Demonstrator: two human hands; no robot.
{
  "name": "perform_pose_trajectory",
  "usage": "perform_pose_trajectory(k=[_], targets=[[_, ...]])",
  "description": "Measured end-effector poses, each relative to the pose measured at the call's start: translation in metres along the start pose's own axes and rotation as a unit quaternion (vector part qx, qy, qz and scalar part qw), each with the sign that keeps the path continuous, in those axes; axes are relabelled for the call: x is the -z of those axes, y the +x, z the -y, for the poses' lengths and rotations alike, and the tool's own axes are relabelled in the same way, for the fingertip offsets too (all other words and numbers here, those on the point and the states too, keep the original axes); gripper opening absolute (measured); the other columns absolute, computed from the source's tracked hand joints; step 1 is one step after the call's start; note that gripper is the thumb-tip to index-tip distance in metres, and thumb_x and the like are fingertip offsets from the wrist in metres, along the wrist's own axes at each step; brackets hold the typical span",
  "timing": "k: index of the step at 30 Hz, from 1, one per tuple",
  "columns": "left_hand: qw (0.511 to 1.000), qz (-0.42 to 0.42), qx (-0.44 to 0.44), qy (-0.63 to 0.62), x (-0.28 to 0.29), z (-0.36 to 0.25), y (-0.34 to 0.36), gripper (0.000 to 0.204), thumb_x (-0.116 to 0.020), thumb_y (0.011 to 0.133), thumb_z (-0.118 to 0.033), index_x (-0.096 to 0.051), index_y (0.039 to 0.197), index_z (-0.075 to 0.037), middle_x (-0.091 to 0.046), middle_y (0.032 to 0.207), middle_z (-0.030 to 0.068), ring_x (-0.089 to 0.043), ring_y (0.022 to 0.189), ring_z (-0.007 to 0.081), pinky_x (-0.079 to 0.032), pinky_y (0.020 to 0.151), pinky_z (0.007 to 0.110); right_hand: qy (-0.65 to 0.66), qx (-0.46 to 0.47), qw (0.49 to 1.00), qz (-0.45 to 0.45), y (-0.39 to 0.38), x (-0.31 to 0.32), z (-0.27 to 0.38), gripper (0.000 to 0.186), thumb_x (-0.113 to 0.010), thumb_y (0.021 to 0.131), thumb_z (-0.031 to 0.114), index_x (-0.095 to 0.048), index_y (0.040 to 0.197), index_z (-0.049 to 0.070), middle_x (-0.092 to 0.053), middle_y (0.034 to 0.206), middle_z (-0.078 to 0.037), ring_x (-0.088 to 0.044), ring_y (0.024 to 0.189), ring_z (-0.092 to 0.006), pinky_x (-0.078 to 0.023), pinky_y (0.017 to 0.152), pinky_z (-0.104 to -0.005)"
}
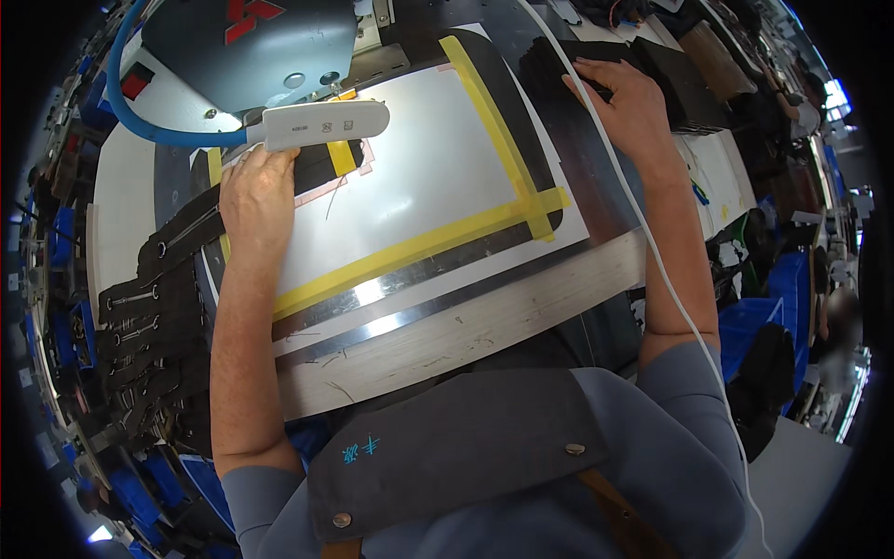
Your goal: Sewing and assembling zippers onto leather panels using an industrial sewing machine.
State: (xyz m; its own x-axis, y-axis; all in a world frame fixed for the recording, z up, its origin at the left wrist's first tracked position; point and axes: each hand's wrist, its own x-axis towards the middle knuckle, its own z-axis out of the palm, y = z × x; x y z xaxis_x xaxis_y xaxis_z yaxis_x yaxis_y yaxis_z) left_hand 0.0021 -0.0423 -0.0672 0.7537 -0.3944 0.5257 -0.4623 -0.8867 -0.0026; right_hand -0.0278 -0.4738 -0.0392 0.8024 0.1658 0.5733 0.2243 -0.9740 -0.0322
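My left hand (258, 191) is on a black fabric strip (321, 166) at the sewing machine (251, 56), its fingers bent down onto the cloth and partly hidden by a white lamp (326, 124). The strip reaches toward the needle area, and a yellow tape piece (343, 158) crosses it. From under my hand, black pieces with cords (140, 307) trail down over the table's left edge. At the far right my right hand (626, 107) rests its outstretched fingers on a stack of black fabric pieces (554, 70), thumb apart from the forefinger.
A white sheet (410, 168) edged with yellow tape (419, 247) covers the machine bed. A pale wooden edge (456, 326) runs along the front. A white cable (643, 214) hangs across the right side. Blue bins (759, 326) stand at the lower right.
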Motion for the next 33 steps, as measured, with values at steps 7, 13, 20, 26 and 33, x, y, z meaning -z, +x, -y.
perform_pose_trajectory(k=[7,13,20,26,33], targets=[[0.999,0.034,-0.009,-0.013,0.012,-0.008,-0.005,0.017,-0.07,0.085,-0.012,-0.075,0.101,-0.007,-0.071,0.102,0.0068,-0.067,0.098,0.025,-0.048,0.089,0.039,-0.023,-0.011,0.999,0.038,0.004,0.003,-0.001,0.034,-0.061,0.095,0.035,-0.077,0.098,0.006,-0.075,0.107,-0.007,-0.071,0.091,-0.025,-0.046,0.106,-0.042],[0.999,0.036,0.006,-0.024,0.016,-0.01,-0.006,0.017,-0.07,0.086,-0.012,-0.075,0.101,-0.007,-0.072,0.105,0.0062,-0.067,0.099,0.0249,-0.049,0.089,0.038,-0.074,0.102,0.988,-0.086,0.009,0.005,0.007,0.017,-0.067,0.088,0.018,-0.072,0.08,0.004,-0.076,0.094,-0.005,-0.071,0.085,-0.0224,-0.05,0.099,-0.0435],[0.862,0.08,0.17,-0.47,0.015,-0.052,-0.001,0.023,-0.072,0.091,-0.017,-0.069,0.107,0.0,-0.074,0.101,0.0113,-0.072,0.085,0.0177,-0.057,0.074,0.029,0.022,0.262,0.961,-0.08,0.003,0.022,0.113,0.005,-0.071,0.077,0.009,-0.068,0.079,0.006,-0.072,0.088,-0.004,-0.068,0.082,-0.0166,-0.05,0.096,-0.043],[0.654,0.188,0.325,-0.657,-0.007,-0.061,0.011,0.053,-0.077,0.087,-0.007,-0.048,0.131,0.001,-0.069,0.095,0.0116,-0.069,0.079,0.0157,-0.058,0.068,0.027,0.168,0.332,0.928,-0.011,0.0,-0.025,0.172,0.015,-0.074,0.078,0.019,-0.067,0.086,0.008,-0.068,0.097,-0.004,-0.066,0.097,-0.0183,-0.046,0.105,-0.0441],[0.648,0.157,0.348,-0.659,-0.009,-0.036,0.012,0.039,-0.075,0.085,0.0,-0.053,0.117,0.001,-0.069,0.091,0.0116,-0.07,0.076,0.0179,-0.059,0.062,0.028,0.258,0.316,0.91,0.079,0.03,-0.058,0.162,0.034,-0.063,0.087,0.014,-0.064,0.121,0.006,-0.067,0.125,-0.008,-0.062,0.118,-0.0215,-0.042,0.112,-0.0451]])
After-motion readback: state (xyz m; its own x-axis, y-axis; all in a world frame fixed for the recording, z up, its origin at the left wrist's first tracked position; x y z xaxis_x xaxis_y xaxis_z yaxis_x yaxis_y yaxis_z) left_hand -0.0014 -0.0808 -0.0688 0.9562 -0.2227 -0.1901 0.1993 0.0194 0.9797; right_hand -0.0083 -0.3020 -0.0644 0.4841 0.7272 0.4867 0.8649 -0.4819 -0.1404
